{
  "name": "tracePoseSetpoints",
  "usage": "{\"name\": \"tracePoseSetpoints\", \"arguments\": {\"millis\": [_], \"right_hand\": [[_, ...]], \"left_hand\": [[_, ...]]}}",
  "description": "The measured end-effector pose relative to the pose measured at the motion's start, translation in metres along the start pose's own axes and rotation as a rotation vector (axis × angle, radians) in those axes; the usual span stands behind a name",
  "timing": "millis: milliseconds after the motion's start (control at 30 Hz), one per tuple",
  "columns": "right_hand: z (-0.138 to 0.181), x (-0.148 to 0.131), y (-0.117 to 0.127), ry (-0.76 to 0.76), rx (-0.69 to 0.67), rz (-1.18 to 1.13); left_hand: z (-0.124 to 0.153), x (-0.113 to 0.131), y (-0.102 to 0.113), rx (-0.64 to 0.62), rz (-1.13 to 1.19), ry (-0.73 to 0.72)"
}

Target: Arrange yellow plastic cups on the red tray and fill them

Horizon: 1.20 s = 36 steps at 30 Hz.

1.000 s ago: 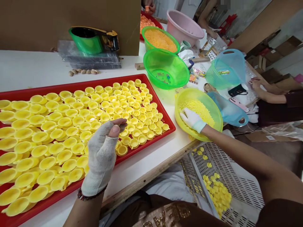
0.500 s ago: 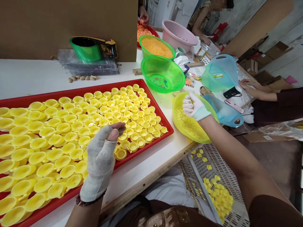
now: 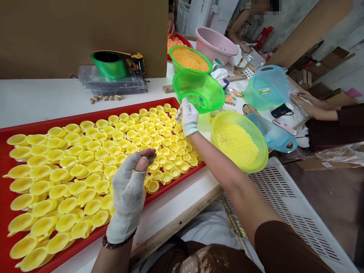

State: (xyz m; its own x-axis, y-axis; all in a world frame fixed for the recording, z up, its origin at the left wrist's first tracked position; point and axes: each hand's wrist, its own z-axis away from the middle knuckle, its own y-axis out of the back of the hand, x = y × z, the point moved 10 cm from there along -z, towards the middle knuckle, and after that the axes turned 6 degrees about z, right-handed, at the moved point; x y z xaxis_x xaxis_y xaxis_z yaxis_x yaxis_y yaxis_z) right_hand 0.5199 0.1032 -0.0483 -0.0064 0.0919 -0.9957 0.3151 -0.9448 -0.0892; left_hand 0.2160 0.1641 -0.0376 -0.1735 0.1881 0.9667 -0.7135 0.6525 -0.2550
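Note:
A long red tray (image 3: 182,175) on the white table holds several rows of small yellow plastic cups (image 3: 113,144). My left hand (image 3: 132,185), in a fingerless white glove, hovers over the tray's near edge with thumb and fingers pinched on something small I cannot make out. My right hand (image 3: 187,115), in a white glove, is closed above the tray's far right corner, fingers curled together over the cups there. A yellow bowl (image 3: 257,138) of small yellow pieces (image 3: 236,144) sits just right of the tray.
Behind the tray stand a green bowl (image 3: 199,89), a green bowl of orange pieces (image 3: 190,58), a pink basin (image 3: 213,43), blue baskets (image 3: 267,85) and a green tape dispenser (image 3: 113,64). Another person's arm (image 3: 315,110) rests at the right. A white slotted crate (image 3: 287,208) lies below the table edge.
My right hand lifted out of the yellow bowl and moved left to the tray's far right corner, closed. My left hand stayed pinched over the tray's near edge.

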Motion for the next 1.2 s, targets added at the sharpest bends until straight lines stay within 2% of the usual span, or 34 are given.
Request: {"name": "tracePoseSetpoints", "arguments": {"millis": [233,500,867,1067,1200], "right_hand": [[-0.014,-0.009,0.009,0.041,0.049,0.009],[-0.024,-0.007,0.010,0.097,0.080,0.042],[-0.032,0.002,-0.025,0.067,-0.009,-0.004],[-0.040,-0.005,-0.024,0.090,-0.007,0.012],[-0.043,-0.007,-0.023,0.085,0.011,0.107]], "left_hand": [[0.000,-0.003,0.000,-0.024,0.046,-0.012],[-0.001,-0.010,0.003,-0.024,0.063,0.009],[0.000,-0.011,0.005,-0.031,0.029,0.015],[0.000,-0.011,0.005,-0.044,0.003,0.020],[-0.001,-0.013,0.005,-0.046,0.006,0.039]]}}
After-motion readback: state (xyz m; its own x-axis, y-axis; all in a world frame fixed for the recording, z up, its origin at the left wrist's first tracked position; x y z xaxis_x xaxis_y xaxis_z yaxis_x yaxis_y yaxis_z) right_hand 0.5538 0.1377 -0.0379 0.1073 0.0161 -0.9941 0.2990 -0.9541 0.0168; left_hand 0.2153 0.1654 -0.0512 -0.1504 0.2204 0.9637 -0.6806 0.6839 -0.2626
